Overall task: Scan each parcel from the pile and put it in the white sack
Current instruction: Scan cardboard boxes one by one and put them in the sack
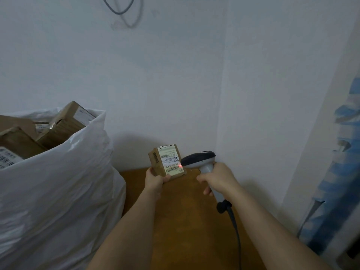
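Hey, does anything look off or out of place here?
Mostly fine. The white sack is heaped past its rim: one tilted box juts above the edge and might slide out.

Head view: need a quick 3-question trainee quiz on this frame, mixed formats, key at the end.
1. True or false: the scanner is held by the left hand.
2. Multiple choice: where does the red scan light fall? A) on the label of the parcel B) on the white sack C) on the brown table
3. Fill in: the white sack already holds several ____.

Key:
1. False. The right hand grips the scanner; the left hand holds the parcel.
2. A
3. Parcels; cardboard boxes show at its open top.
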